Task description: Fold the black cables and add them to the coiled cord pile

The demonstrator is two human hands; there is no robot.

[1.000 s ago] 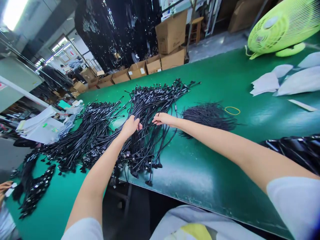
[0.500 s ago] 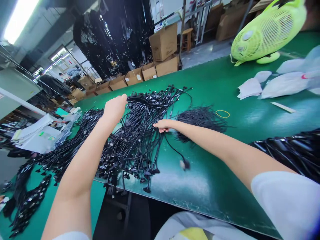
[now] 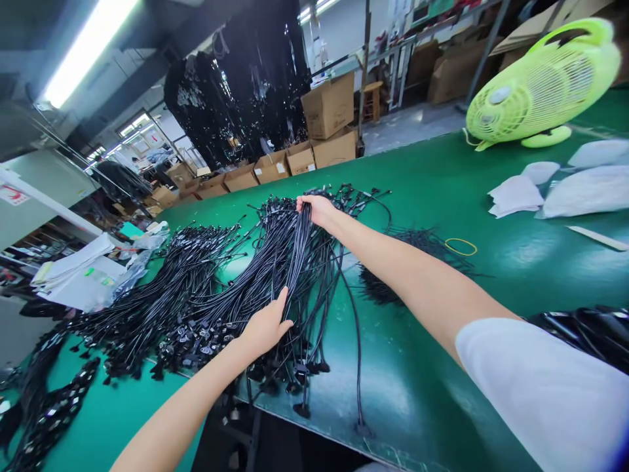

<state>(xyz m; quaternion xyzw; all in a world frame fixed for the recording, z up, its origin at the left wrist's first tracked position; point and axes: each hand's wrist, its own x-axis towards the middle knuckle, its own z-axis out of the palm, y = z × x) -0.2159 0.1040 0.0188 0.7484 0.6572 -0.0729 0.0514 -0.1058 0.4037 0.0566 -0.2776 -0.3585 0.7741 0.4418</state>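
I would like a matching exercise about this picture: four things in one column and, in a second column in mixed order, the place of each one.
Things
1. left hand
2. right hand
3. rubber band
4. fan

Places
A. lies flat on the green table, right of the cables
B. grips the far end of the black cable bundle
C. far right end of the table
D. grips the bundle near the table's front edge

Pairs: 1-D, 2-B, 3-A, 4-C

Nothing can be read: the red sign (image 3: 12,195) at left (like the carton labels (image 3: 283,168)) is too blurred.
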